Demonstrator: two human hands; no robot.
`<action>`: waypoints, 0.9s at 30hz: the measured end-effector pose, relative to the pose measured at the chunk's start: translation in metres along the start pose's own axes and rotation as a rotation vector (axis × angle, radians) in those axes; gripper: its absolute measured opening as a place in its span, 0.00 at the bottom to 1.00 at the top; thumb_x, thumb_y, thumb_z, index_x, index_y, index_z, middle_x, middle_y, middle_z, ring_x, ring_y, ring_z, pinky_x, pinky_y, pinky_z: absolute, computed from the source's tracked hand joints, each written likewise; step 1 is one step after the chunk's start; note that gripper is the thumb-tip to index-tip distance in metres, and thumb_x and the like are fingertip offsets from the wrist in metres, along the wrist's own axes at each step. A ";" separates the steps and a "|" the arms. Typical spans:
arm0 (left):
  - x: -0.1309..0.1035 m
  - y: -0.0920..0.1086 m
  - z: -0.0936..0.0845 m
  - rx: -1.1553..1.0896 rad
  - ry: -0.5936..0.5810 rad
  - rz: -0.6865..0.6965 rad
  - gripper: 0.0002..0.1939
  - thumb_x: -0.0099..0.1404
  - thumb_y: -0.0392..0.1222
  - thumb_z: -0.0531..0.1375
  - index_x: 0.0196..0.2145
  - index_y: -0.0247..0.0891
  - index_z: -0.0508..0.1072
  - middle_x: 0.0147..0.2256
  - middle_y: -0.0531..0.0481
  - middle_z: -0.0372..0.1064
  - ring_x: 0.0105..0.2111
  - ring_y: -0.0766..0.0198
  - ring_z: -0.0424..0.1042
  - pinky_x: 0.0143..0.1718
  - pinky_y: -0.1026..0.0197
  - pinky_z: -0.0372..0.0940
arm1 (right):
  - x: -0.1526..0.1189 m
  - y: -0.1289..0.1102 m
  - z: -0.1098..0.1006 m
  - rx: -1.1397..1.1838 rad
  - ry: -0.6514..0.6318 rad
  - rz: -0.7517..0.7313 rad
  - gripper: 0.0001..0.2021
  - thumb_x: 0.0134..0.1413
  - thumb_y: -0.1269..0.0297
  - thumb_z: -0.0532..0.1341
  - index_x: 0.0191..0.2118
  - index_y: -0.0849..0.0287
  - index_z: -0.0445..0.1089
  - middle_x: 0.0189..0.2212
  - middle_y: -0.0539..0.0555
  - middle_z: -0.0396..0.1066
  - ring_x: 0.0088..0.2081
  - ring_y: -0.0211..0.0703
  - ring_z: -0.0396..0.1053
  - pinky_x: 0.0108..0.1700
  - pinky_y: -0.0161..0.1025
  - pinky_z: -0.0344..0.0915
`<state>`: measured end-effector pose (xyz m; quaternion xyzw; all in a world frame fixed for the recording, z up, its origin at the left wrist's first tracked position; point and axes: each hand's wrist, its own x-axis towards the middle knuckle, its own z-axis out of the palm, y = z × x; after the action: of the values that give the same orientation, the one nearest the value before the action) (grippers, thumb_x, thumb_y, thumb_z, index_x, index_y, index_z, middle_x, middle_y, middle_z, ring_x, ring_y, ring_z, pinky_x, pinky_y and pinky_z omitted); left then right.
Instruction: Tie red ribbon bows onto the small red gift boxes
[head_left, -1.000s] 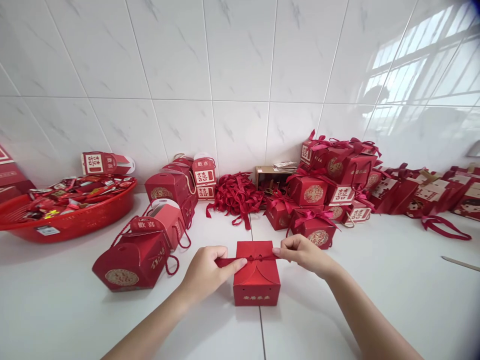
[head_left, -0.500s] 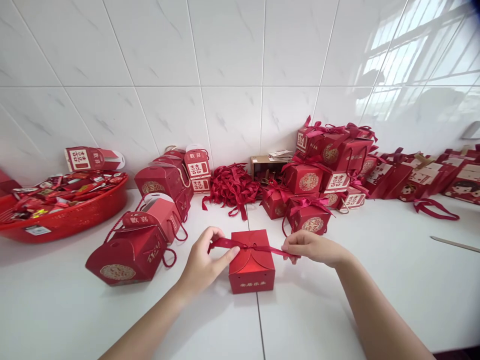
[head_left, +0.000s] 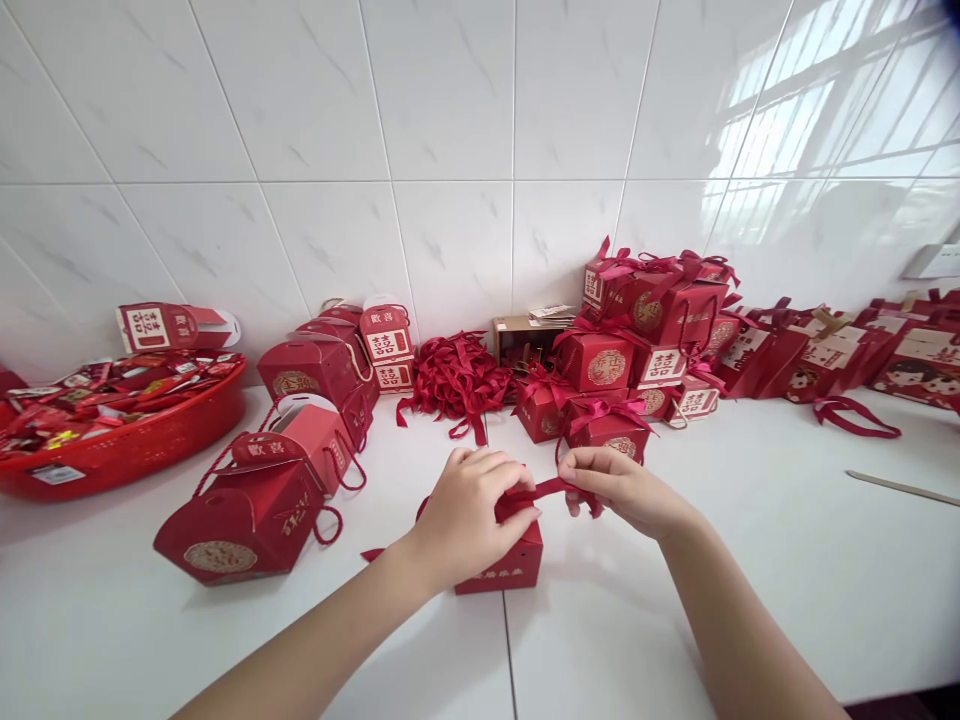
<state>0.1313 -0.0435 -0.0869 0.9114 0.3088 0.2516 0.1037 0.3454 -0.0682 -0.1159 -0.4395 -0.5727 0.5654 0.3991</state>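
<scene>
A small red box [head_left: 517,568] with gold characters stands on the white table, partly hidden under my left hand [head_left: 476,510]. The fingers of that hand are bent over the box top and closed on the red ribbon near its middle. To the right of the box, my right hand [head_left: 619,485] pinches the same ribbon [head_left: 550,487], which is stretched between the two hands. A loose ribbon end [head_left: 373,553] sticks out left of the box, beyond my left wrist.
A red basket [head_left: 127,435] of wrapped sweets is at the left, beside boxes with rope handles [head_left: 240,520]. Piled ribbons [head_left: 461,375] lie near the tiled wall. Bow-tied boxes [head_left: 600,360] are stacked right of them; gift bags [head_left: 817,355] stand further right.
My left hand has moved right, from the ribbon's left part to the middle of the box top. My right hand still pinches the ribbon. The view has shifted slightly.
</scene>
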 end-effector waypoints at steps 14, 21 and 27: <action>-0.012 -0.016 0.003 0.173 0.372 0.178 0.08 0.60 0.28 0.54 0.33 0.37 0.70 0.29 0.51 0.73 0.31 0.63 0.70 0.36 0.60 0.64 | -0.001 -0.002 0.009 -0.046 -0.259 0.075 0.18 0.54 0.51 0.60 0.26 0.63 0.68 0.19 0.49 0.64 0.21 0.32 0.60 0.26 0.34 0.54; -0.013 -0.023 0.007 0.332 0.567 0.242 0.09 0.58 0.27 0.56 0.36 0.35 0.68 0.24 0.52 0.70 0.24 0.64 0.68 0.31 0.60 0.64 | -0.006 -0.009 0.027 -0.209 -0.068 0.038 0.16 0.52 0.52 0.61 0.26 0.60 0.65 0.19 0.47 0.63 0.21 0.32 0.58 0.24 0.32 0.55; -0.013 -0.025 0.005 0.357 0.575 0.205 0.08 0.58 0.27 0.55 0.35 0.36 0.68 0.22 0.53 0.69 0.23 0.64 0.68 0.29 0.61 0.64 | -0.051 -0.038 0.043 -0.702 0.170 -0.077 0.13 0.50 0.55 0.63 0.22 0.57 0.70 0.23 0.50 0.71 0.25 0.38 0.66 0.27 0.34 0.60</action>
<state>0.1124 -0.0323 -0.1047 0.8332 0.2716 0.4491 -0.1743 0.3170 -0.1286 -0.0780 -0.5731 -0.7129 0.2805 0.2910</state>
